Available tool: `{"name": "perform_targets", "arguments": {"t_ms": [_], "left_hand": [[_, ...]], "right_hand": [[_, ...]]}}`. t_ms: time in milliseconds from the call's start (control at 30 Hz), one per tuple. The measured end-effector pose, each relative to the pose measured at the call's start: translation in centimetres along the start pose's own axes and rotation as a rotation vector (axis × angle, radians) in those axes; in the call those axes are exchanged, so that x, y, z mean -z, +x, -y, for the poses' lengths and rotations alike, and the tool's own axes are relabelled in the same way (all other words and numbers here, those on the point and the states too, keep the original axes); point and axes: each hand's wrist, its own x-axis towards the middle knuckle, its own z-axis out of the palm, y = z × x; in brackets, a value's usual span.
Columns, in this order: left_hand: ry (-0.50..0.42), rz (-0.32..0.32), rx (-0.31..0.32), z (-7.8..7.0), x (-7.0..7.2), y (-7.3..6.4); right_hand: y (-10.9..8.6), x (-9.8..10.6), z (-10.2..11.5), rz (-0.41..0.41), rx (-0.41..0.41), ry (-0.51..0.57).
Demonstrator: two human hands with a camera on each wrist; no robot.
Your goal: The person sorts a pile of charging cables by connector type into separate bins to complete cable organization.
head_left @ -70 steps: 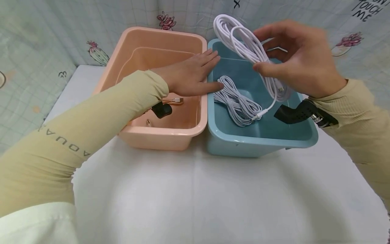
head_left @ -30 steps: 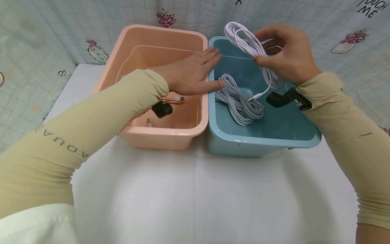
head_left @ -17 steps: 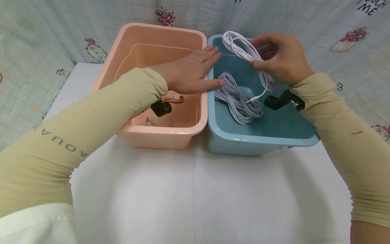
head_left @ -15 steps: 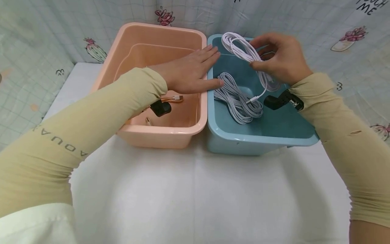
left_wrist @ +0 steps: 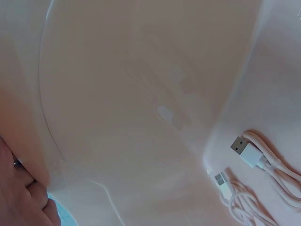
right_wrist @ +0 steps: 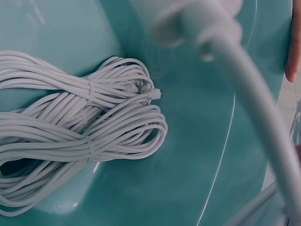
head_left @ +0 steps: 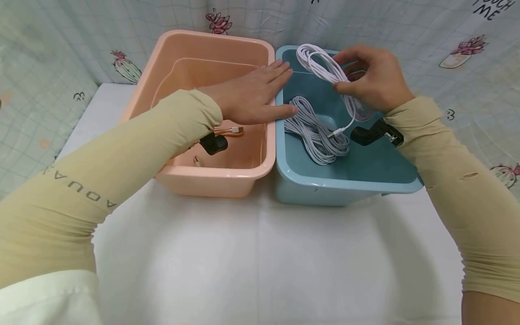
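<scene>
My right hand (head_left: 375, 76) pinches a coiled white charging cable (head_left: 322, 63) between thumb and fingers, above the blue bin (head_left: 349, 184). One end of that cable, with its plug, dangles over bundled white cables (head_left: 318, 135) on the bin floor. The right wrist view shows these bundled cables (right_wrist: 84, 127) closer, with the held cable (right_wrist: 254, 89) blurred in front. My left hand (head_left: 256, 97) lies with straight fingers across the touching rims of the blue bin and the peach bin (head_left: 211, 174). Inside the peach bin are cables with USB plugs (left_wrist: 247, 151), partly hidden by my left arm in the head view.
Both bins stand side by side on a white-covered table (head_left: 252, 257). A patterned curtain (head_left: 260, 20) hangs right behind them. Black wrist cameras, left (head_left: 213, 143) and right (head_left: 375, 132), jut below my wrists over the bins.
My right hand has shifted left and slightly lower with the coiled cable, then slowed almost to a stop. The dangling plug swung left. My left hand has stayed on the rims.
</scene>
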Motion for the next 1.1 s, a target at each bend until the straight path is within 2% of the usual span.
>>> {"name": "perform_targets", "arguments": {"t_ms": [333,600,867,1100], "left_hand": [[0.000,0.001,0.004,-0.1,0.2,-0.1],[-0.005,0.014,0.003,-0.1,0.3,-0.2],[0.018,0.023,-0.011,-0.3,0.6,-0.2],[0.066,0.055,0.027,-0.7,1.2,-0.3]], "right_hand": [[0.0,0.1,0.0,0.009,0.039,-0.023],[0.0,-0.1,0.2,0.002,0.002,0.006],[-0.2,0.0,0.2,-0.010,0.015,0.042],[-0.2,0.4,0.6,-0.010,0.016,0.052]]}}
